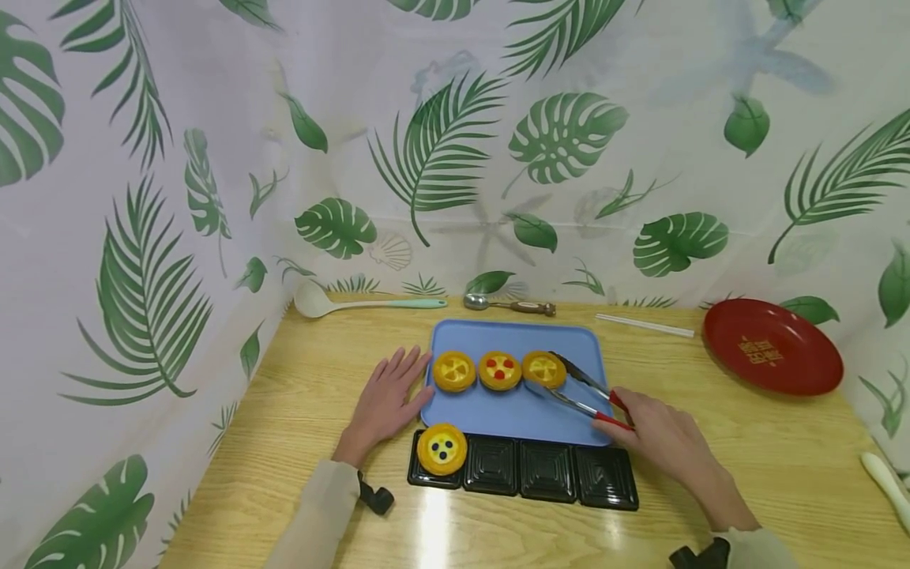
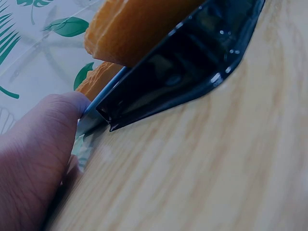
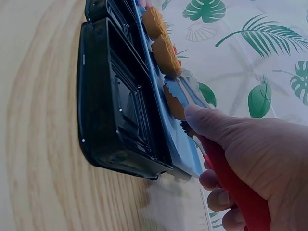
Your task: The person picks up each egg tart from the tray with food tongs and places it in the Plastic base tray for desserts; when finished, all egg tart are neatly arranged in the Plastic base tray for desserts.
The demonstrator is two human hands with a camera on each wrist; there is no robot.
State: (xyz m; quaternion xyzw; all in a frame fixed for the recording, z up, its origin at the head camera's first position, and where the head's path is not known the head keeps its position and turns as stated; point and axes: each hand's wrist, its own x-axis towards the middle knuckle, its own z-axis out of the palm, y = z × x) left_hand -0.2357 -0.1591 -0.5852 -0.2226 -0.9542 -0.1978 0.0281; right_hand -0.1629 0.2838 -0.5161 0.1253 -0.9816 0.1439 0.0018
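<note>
My right hand (image 1: pixel 661 435) grips red-handled metal tongs (image 1: pixel 579 405); their tips lie on either side of the rightmost egg tart (image 1: pixel 543 370) on the blue tray (image 1: pixel 515 415). In the right wrist view the tong handle (image 3: pixel 236 187) runs through my palm. Left of that tart sit a tart with red dots (image 1: pixel 500 371) and a plain-topped tart (image 1: pixel 453 371). My left hand (image 1: pixel 386 401) lies with fingers extended at the tray's left edge, its thumb at the rim. A tart with dark blue dots (image 1: pixel 442 449) sits in the leftmost compartment of a black tray (image 1: pixel 547 472).
Behind the blue tray lie a ladle (image 1: pixel 355 304) with a mint handle, a metal spoon (image 1: pixel 508 305) and white chopsticks (image 1: pixel 643 325). A red oval plate (image 1: pixel 775 348) stands at the back right. One pale handle (image 1: pixel 885 482) shows at the right edge. Leaf-print curtain (image 1: pixel 455 158) borders the table.
</note>
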